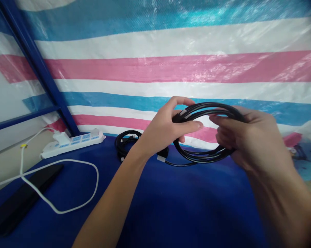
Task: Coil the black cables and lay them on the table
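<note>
In the head view, we have the coil of black cable [217, 106] raised at three o'clock of the picture's centre. Our left hand [165, 127] is clamped on its nine o'clock side, thumb in front; our right hand [258, 134], somewhat blurred, is closed around its three o'clock side. To handle it well, we should pinch all the strands together, keep the loops lying flat and even, and avoid sharp bends. We should also mind the dark connector [163, 151] below our left hand, lest its strand snag.

The cable looks smooth, slightly glossy and springy, forming a rounded oval. At eight o'clock, a second black coil [119, 146] rests on the blue surface [170, 206]; at nine, a hard white power strip [100, 137]. Behind hangs a crinkled, shiny woven-looking plastic sheet [145, 70] in pink, white and blue bands.
</note>
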A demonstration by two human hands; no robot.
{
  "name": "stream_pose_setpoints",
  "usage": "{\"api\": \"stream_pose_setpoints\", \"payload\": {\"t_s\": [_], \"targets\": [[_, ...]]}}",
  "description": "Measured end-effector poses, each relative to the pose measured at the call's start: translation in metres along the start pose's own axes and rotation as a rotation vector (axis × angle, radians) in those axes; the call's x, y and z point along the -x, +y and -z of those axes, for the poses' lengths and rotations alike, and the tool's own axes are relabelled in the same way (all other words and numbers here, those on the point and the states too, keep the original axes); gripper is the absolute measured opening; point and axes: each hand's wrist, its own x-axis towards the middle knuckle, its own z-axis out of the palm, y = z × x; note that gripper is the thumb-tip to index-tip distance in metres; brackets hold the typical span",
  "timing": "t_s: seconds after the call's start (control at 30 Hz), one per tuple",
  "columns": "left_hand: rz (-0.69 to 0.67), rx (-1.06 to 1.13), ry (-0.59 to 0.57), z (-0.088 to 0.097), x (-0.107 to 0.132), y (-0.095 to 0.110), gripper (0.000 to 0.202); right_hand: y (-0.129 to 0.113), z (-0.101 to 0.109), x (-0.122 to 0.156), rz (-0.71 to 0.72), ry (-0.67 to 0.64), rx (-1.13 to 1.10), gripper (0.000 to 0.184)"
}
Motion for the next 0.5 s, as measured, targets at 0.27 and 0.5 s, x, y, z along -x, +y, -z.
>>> {"api": "stream_pose_setpoints", "payload": {"t_s": [0.27, 0.5], "targets": [[0.099, -0.144, -0.291, -0.006, 0.000, -0.008, 0.031, -0.001, 0.000, 0.002, 0.198, -0.609, 0.553, 0.023], [-0.038, -0.128, 0.048, 0.008, -0.008, -0.012, 0.028, 0.006, 0.004, -0.004, 0.153, -0.188, 0.440, 0.013]]}}
